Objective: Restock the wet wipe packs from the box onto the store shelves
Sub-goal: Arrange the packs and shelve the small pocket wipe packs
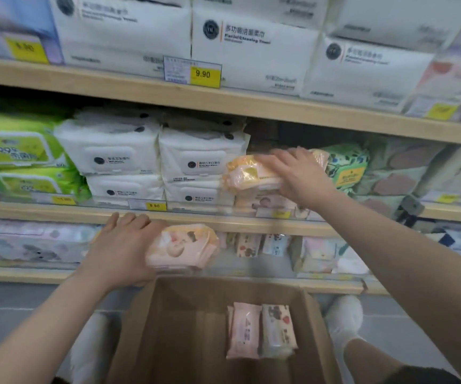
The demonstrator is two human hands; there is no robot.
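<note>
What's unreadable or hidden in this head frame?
- Pack under the right hand: motion-blurred and partly covered by the fingers, so its print cannot be read.
- Pack in the left hand: its left end is behind the hand, and the label is blurred.
- Box: cut off by the bottom edge, so the count beyond the two packs is unknown.
- Small shelf tag: the fine print is too small.

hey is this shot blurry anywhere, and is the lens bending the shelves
Head view: motion blur smears the right hand and the orange pack in its grip; the left hand and its pink pack are softer too. Corners are blurriest. Wide-angle distortion bows the shelf edge. Lighting is even, no glare.
</note>
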